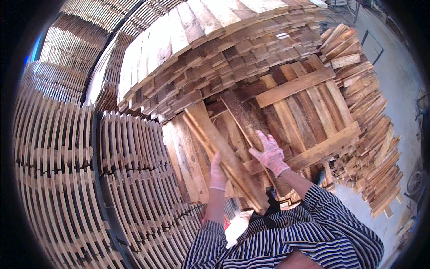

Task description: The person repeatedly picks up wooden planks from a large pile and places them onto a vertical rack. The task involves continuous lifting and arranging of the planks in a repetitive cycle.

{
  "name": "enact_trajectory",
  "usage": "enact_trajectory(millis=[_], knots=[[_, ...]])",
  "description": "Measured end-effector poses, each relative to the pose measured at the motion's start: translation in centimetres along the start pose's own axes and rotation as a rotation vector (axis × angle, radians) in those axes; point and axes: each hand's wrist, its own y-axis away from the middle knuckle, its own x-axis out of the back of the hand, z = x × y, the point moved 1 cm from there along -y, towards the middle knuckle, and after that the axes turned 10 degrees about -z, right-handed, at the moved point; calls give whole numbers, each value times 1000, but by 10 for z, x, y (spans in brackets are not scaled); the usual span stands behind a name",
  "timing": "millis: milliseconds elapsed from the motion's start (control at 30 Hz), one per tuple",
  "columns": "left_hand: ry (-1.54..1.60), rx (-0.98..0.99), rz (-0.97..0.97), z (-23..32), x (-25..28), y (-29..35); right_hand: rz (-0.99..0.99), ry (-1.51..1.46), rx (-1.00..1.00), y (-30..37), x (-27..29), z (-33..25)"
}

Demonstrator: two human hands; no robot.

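My left hand point(217, 172), in a pinkish-white glove, is closed around the left edge of several wooden boards point(222, 150) held together and slanting down toward my body. My right hand point(270, 153), gloved the same way, has its fingers spread over a darker, rough board point(236, 110) to the right of those boards. Its fingertips seem to touch that board, though the contact is hard to make out. Beneath both hands lies a layer of planks point(293, 123) with two crosswise slats point(323, 144) on top.
A tall stack of planks point(215, 58) rises on the far side. Racks of evenly spaced boards point(58, 161) fill the left. A loose heap of split wood pieces point(371, 139) lies on the right, beside the grey concrete floor point(398, 76).
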Motion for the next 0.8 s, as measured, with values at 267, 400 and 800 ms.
enact_trajectory(millis=[267,400,800], knots=[[47,2,1,52,94,-18,-202,242,12,-93,-82,-93],[122,-22,18,39,111,-19,-239,281,227,-46,-90,-129],[167,177,-96,36,90,-67,110,83,-170,-49,-57,-72]])
